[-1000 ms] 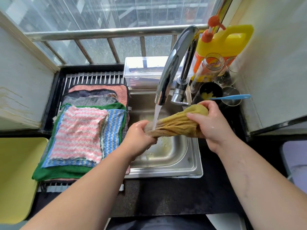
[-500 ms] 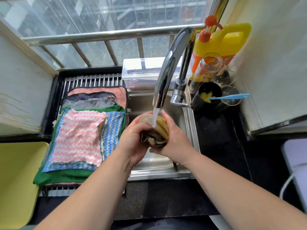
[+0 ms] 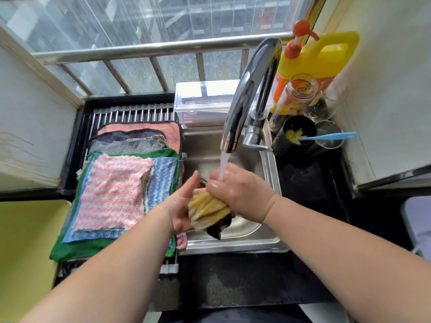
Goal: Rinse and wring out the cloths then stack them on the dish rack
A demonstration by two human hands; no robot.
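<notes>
A bunched yellow cloth with a pale and dark edge is held over the steel sink. My right hand grips its upper part from above, and water from the chrome tap runs onto that hand. My left hand lies flat against the cloth's left side with straight fingers. On the dish rack to the left lies a stack of cloths, topped by a pink-and-white striped cloth over blue and green ones.
A clear plastic box stands behind the sink. At the right back are a yellow detergent jug, a glass jar, cups and a blue-handled tool. Black counter runs in front, a yellow surface at left.
The cloth went from stretched out between both hands to a tight bundle. My right hand moved left and on top of it; my left hand opened flat against its side.
</notes>
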